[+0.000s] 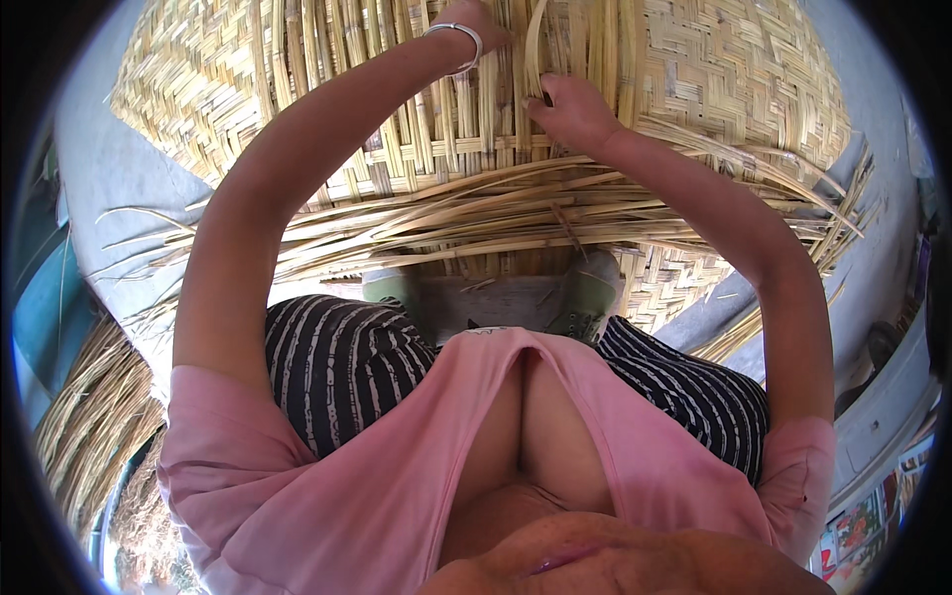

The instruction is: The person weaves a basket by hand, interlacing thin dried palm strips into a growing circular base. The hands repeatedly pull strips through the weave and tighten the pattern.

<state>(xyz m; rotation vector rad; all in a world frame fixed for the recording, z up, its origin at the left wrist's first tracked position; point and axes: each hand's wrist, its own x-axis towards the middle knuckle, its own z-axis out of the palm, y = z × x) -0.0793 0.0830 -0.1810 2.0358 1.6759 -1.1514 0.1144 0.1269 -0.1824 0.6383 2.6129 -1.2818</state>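
A large mat of pale woven cane or bamboo strips (734,74) lies before me, with long strips running across its middle. My right hand (577,117) is closed at the mat's near part, thumb and fingers pinching a flat pale strip (535,42) that curves up and away from the weave. To its left and farther off, my left hand (474,18) reaches over the mat at the picture's upper edge. Its fingers are mostly hidden, so their hold does not show. A silver bangle (456,45) circles that wrist.
Loose long strips (416,233) lie in a bundle across the mat's near edge, above my feet. More thin strips (89,416) are heaped at the lower left, beside a blue surface (45,307). On the right stands a pale curved rim (888,407).
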